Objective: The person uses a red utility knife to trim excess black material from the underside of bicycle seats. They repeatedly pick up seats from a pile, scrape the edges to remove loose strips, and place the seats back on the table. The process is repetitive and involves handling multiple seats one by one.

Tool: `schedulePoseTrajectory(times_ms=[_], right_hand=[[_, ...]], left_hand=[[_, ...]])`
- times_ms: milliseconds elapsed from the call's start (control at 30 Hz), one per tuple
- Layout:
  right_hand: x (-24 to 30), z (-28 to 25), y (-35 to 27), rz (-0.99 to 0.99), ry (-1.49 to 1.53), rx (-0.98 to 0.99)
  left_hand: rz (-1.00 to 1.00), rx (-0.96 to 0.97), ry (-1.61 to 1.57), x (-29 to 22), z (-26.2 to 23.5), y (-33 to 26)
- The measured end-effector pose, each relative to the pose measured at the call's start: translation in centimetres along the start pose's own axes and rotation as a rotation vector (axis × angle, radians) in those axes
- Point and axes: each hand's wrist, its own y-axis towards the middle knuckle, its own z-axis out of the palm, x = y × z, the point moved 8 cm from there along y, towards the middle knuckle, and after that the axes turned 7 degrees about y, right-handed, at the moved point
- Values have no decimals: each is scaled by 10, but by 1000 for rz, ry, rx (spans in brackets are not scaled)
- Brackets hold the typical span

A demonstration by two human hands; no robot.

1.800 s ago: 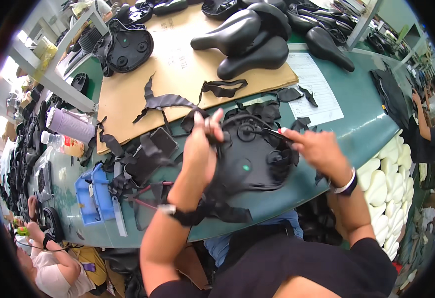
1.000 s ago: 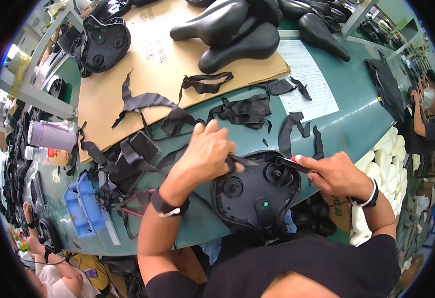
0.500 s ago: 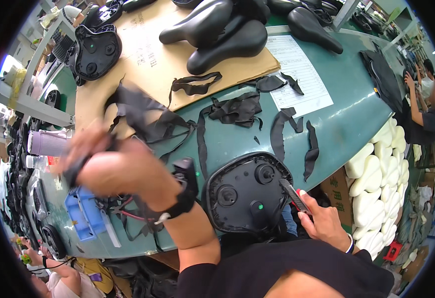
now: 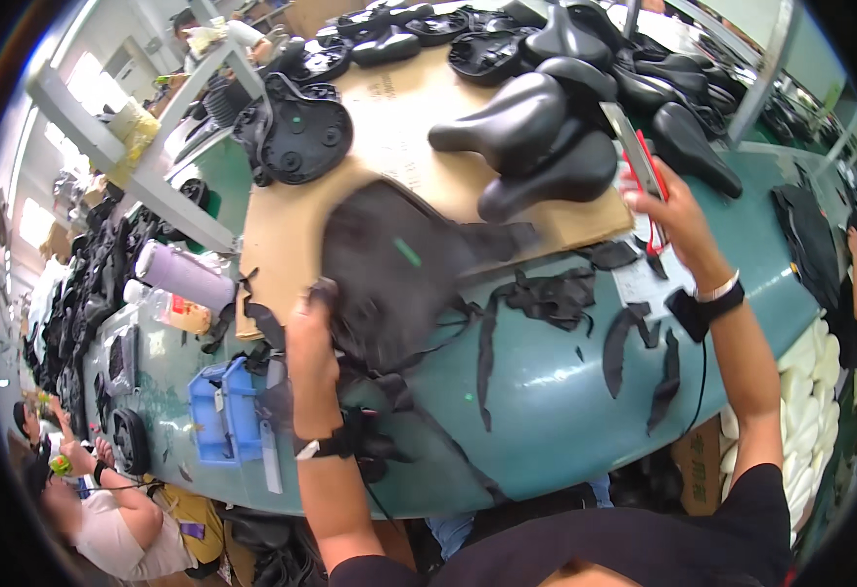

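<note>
My left hand (image 4: 313, 338) is closed on the near left rim of a black bicycle saddle (image 4: 380, 284), which is blurred by motion. The saddle is underside up with a green mark on it, over the near edge of a cardboard sheet (image 4: 292, 220). Raised at the right, my right hand (image 4: 678, 215) grips a red-handled utility knife (image 4: 647, 176), its blade out and pointing away from me. Close to that blade sit glossy black finished saddles (image 4: 507, 122). Black trimmed strips (image 4: 551, 298) lie between my hands on the green table (image 4: 546, 401).
At left stand a blue plastic holder (image 4: 225, 416) and a lilac tumbler (image 4: 184, 274). Another upturned saddle (image 4: 306, 127) rests on the cardboard. Pale foam pads (image 4: 800, 411) are stacked at right, and a co-worker (image 4: 120, 514) sits at lower left.
The saddle has gone from the table's near edge up and left to the cardboard, now in my left hand. My right hand has lifted the knife away from it. The view has shifted.
</note>
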Motion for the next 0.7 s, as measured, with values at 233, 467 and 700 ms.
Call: schedulePoseTrajectory(times_ms=[233, 467, 700], right_hand=[[-28, 64, 124, 181, 176, 45], [64, 131, -18, -478, -556, 248], [58, 145, -211, -568, -571, 908]], left_hand=[[526, 708, 902, -42, 111, -68], [-191, 547, -131, 28, 111, -66], [-544, 596, -251, 56, 145, -96]])
